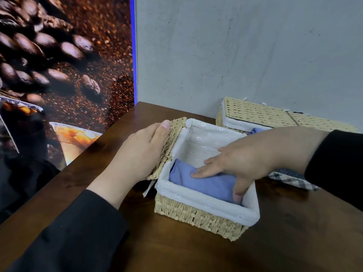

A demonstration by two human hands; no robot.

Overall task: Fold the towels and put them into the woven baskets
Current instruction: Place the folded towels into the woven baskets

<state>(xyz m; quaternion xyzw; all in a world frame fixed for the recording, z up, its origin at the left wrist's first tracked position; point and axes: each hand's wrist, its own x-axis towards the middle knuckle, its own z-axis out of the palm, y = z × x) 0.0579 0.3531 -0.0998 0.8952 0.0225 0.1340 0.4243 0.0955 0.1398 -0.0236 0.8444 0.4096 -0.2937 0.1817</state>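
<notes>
The folded blue towel (206,182) is pressed down by the right hand (243,161), whose grip is spread: straight fingers lie on top and the thumb is hooked over the towel's near side, inside the near woven straw basket with a white flowered lining (198,214). The towel lies along the basket's near wall; bare lining is seen behind it. The basket's hinged woven lid (170,146) is held upright at the left rim by the left hand (141,150), the grip clamped on it with the thumb over its top edge. Behind, close to the grey wall (245,52), two more woven baskets with closed lids (257,114) are set side by side. A checked cloth (292,178) is partly hidden under the right sleeve. The dark wooden desk (176,252) is bounded on the left by a coffee-bean poster (59,65).
</notes>
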